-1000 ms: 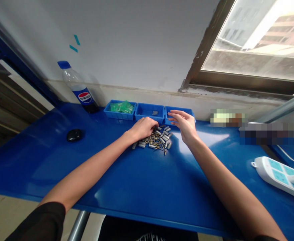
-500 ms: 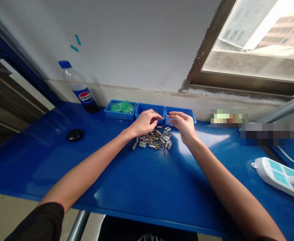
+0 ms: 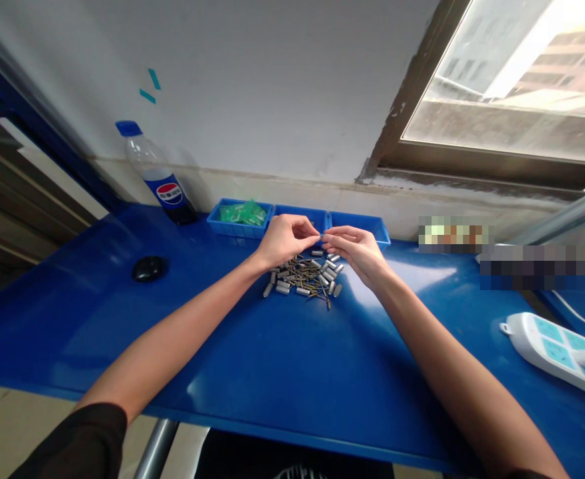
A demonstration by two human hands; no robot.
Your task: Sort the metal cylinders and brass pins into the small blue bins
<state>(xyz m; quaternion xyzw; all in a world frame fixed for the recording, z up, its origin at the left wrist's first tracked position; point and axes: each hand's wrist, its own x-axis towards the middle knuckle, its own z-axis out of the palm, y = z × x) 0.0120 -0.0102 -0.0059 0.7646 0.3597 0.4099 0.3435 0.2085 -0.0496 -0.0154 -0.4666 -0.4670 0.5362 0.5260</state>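
Over a pile of small metal parts, my left hand (image 3: pixel 288 241) and my right hand (image 3: pixel 356 249) meet fingertip to fingertip. Both are closed in a pinch at the same spot; whatever lies between the fingertips is too small to name. Below them, the pile holds silvery cylinders (image 3: pixel 303 291) and thin brass-coloured pins (image 3: pixel 308 274), loose on the blue table (image 3: pixel 282 359). Just behind my hands stand a middle blue bin (image 3: pixel 317 217), partly covered by my left hand, and a right blue bin (image 3: pixel 367 223).
A left blue bin (image 3: pixel 240 231) holds green plastic packets (image 3: pixel 245 213). A cola bottle (image 3: pixel 160 176) stands against the wall, with a black computer mouse (image 3: pixel 149 269) in front of it. At the right lies a white power strip (image 3: pixel 552 346) with light-blue panels.
My hands have come together: the right moved left and its fingers closed in, while the left shifted slightly. Their fingertips now meet. The metal pile looks the same.
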